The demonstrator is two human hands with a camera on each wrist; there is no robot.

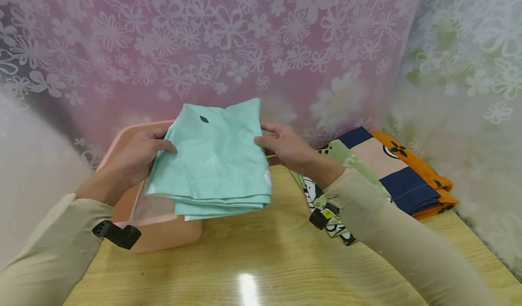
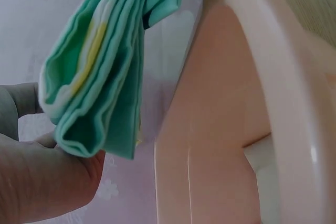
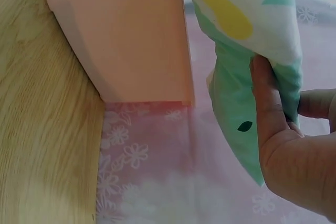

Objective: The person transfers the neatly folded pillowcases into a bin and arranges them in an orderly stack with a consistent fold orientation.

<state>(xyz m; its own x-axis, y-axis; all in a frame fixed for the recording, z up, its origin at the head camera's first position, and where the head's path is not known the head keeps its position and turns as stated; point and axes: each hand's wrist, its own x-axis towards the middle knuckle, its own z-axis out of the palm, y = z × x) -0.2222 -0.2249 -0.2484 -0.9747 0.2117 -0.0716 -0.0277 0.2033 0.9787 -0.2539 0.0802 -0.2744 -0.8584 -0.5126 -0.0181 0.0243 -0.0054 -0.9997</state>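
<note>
A mint-green cloth (image 1: 216, 156), folded into several layers, hangs level between both hands above the table. My left hand (image 1: 132, 156) pinches its left edge, thumb on top. At the opposite edge, my right hand (image 1: 291, 147) grips the cloth between thumb and fingers. The left wrist view shows the stacked folds of the cloth (image 2: 115, 72), with a white and yellow strip, held by the left hand (image 2: 52, 177). In the right wrist view, a yellow-and-white patterned part of the cloth (image 3: 252, 19) shows above the right hand (image 3: 296, 150). The fingers behind the cloth are partly hidden.
A pink plastic bin (image 1: 163, 233) stands at the left, partly behind the cloth, with something pale inside. On the right lie folded cloths: a green patterned one (image 1: 318, 197), a navy-and-beige one (image 1: 375, 156) and an orange one (image 1: 440, 183). Flowered curtains (image 1: 228, 38) hang behind the wooden table (image 1: 285, 260).
</note>
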